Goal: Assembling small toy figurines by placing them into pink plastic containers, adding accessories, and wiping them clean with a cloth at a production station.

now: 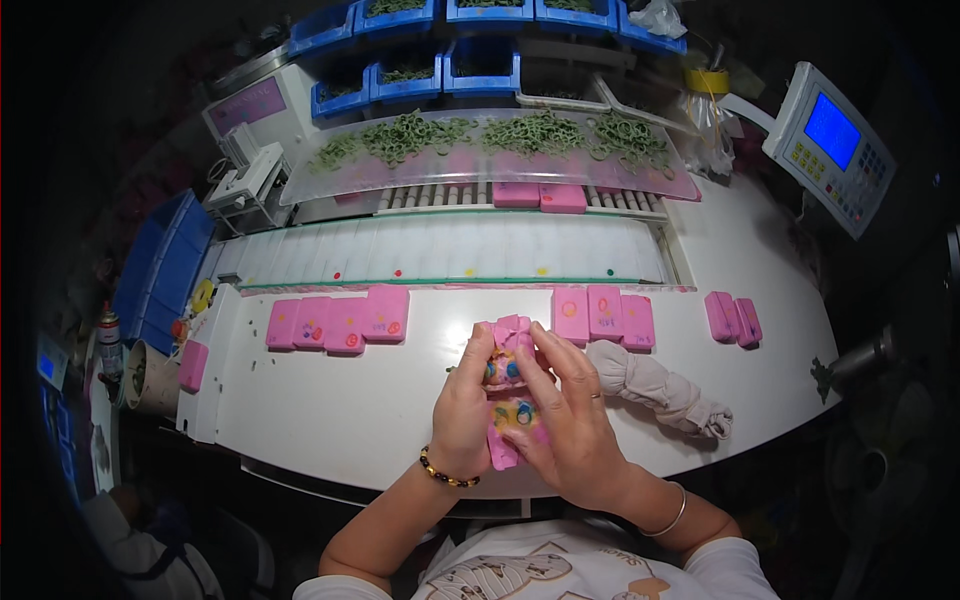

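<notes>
My left hand (463, 405) and my right hand (580, 430) grip a pink rubber mold (503, 455) over the white table's front part. Its two halves are spread apart, one above the other, with yellow and blue patches on the inner faces. The left hand closes along one side, thumb up. Fingers of the right hand press on the upper half and across the middle, hiding part of it. A bunched greyish cloth bundle (660, 385) lies just right of my right hand. Closed pink molds (385, 313) sit in a row to the left, and more molds (605, 313) sit beyond my right hand.
Green ring-shaped pieces (535, 132) lie heaped on a translucent tray (310, 180) at the back. Behind it are blue bins (480, 75). A white slotted rack (440, 250) crosses the table. A control panel (832, 148) stands right; a metal nozzle (860, 365) juts in.
</notes>
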`<state>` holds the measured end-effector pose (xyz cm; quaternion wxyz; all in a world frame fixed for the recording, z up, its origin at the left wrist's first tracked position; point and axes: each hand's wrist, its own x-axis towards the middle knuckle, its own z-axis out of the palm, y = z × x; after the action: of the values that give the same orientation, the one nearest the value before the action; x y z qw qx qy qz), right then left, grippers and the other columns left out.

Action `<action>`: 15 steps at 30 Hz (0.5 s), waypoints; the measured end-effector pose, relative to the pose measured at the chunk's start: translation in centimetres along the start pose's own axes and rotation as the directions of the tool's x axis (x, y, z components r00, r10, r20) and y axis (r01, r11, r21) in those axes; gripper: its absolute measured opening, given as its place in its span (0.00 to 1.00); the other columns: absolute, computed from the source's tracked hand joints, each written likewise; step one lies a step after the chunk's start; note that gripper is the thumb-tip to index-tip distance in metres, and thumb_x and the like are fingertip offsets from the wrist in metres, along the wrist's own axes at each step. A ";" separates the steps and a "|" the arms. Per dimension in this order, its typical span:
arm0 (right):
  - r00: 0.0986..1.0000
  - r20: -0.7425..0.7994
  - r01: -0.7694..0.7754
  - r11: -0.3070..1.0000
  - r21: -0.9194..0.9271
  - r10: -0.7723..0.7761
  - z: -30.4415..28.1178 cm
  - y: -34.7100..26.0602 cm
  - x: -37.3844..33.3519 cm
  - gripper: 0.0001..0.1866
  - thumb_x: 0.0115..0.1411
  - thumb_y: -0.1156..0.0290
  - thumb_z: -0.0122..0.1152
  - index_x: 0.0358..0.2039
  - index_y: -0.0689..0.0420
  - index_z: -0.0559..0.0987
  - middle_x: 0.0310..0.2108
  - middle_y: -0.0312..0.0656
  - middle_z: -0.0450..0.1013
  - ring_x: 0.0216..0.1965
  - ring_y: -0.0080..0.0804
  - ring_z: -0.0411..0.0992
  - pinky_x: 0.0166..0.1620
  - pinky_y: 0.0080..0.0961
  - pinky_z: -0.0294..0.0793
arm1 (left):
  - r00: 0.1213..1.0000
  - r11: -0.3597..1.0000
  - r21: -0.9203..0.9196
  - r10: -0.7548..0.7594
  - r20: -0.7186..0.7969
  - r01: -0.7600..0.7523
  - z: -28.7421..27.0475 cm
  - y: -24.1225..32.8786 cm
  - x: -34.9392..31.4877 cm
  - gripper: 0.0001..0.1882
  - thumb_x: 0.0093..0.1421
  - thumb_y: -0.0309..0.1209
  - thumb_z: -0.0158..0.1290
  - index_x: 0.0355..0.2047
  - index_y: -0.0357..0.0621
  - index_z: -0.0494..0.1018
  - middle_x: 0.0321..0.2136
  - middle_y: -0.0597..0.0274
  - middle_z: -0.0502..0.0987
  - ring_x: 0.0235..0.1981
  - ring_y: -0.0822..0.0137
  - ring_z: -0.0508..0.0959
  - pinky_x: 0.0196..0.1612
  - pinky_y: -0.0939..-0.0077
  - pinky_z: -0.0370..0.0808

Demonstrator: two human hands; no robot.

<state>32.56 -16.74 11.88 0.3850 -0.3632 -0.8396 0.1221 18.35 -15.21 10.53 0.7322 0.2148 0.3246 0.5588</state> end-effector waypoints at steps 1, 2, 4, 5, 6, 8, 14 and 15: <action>1.000 -0.026 -0.004 0.998 0.064 0.005 -0.3 0.0 -0.1 0.40 0.50 0.68 0.68 0.63 0.62 0.62 0.61 0.56 0.59 0.59 0.51 0.60 0.62 0.42 0.58 | 0.999 1.000 -0.022 0.015 -0.049 -0.017 0.8 0.1 -0.2 0.31 0.70 0.52 0.34 0.47 0.33 0.71 0.38 0.54 0.78 0.33 0.69 0.79 0.37 0.74 0.78; 0.999 -0.051 -0.006 0.992 0.127 0.013 -0.7 0.1 -0.2 0.40 0.50 0.68 0.68 0.62 0.62 0.62 0.61 0.55 0.59 0.59 0.51 0.61 0.62 0.42 0.58 | 0.999 1.000 -0.022 0.016 -0.051 -0.017 0.6 0.1 -0.2 0.31 0.70 0.52 0.34 0.47 0.33 0.71 0.38 0.54 0.78 0.33 0.69 0.79 0.37 0.74 0.78; 0.996 -0.081 -0.014 0.984 0.177 0.029 -2.2 1.3 -0.5 0.38 0.51 0.67 0.67 0.61 0.63 0.64 0.60 0.55 0.61 0.58 0.50 0.63 0.60 0.42 0.60 | 0.989 0.965 0.234 0.098 0.111 -0.122 -0.3 0.3 -0.4 0.32 0.70 0.52 0.33 0.44 0.30 0.73 0.36 0.52 0.79 0.29 0.70 0.78 0.34 0.74 0.79; 0.998 -0.041 -0.041 0.993 0.113 0.046 -3.3 2.3 -0.7 0.36 0.51 0.68 0.67 0.60 0.62 0.66 0.59 0.54 0.62 0.56 0.50 0.64 0.59 0.41 0.61 | 0.988 0.947 0.281 0.145 0.057 -0.155 0.1 0.6 -0.5 0.34 0.71 0.52 0.31 0.42 0.28 0.73 0.34 0.51 0.79 0.27 0.70 0.77 0.32 0.74 0.78; 0.998 -0.002 -0.066 0.997 0.047 0.066 -4.2 3.2 -0.8 0.34 0.50 0.69 0.67 0.58 0.61 0.68 0.58 0.53 0.64 0.55 0.49 0.65 0.57 0.40 0.63 | 0.988 0.947 0.279 0.146 0.057 -0.156 -0.2 0.7 -0.5 0.34 0.71 0.52 0.31 0.42 0.28 0.73 0.34 0.51 0.79 0.27 0.70 0.77 0.32 0.74 0.78; 0.993 0.071 -0.088 0.988 -0.129 0.098 -6.1 4.3 -1.1 0.32 0.50 0.70 0.67 0.57 0.58 0.70 0.56 0.52 0.65 0.53 0.48 0.66 0.54 0.39 0.65 | 0.982 0.913 0.362 0.170 0.088 -0.190 -0.9 0.9 -0.4 0.34 0.71 0.51 0.30 0.43 0.27 0.73 0.35 0.50 0.79 0.26 0.70 0.77 0.32 0.74 0.78; 0.931 0.326 -0.008 0.904 -0.428 0.163 -6.7 6.1 -2.8 0.32 0.47 0.76 0.65 0.56 0.48 0.73 0.50 0.49 0.68 0.47 0.46 0.70 0.46 0.38 0.69 | 0.981 0.892 0.410 0.166 0.096 -0.191 -1.2 0.4 -0.3 0.29 0.70 0.43 0.30 0.41 0.27 0.73 0.37 0.45 0.80 0.28 0.64 0.80 0.33 0.72 0.79; 0.924 0.362 0.041 0.909 -0.415 0.124 -7.0 6.2 -2.7 0.33 0.47 0.77 0.65 0.56 0.47 0.73 0.50 0.49 0.68 0.46 0.45 0.70 0.45 0.39 0.69 | 0.981 0.893 0.406 0.164 0.101 -0.192 -1.2 0.2 -0.3 0.29 0.70 0.43 0.30 0.41 0.27 0.73 0.37 0.45 0.80 0.28 0.64 0.80 0.33 0.72 0.79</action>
<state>42.12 -14.78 12.06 0.1259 -0.4241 -0.8967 0.0172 17.29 -15.51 9.90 0.6258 0.4119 0.3909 0.5347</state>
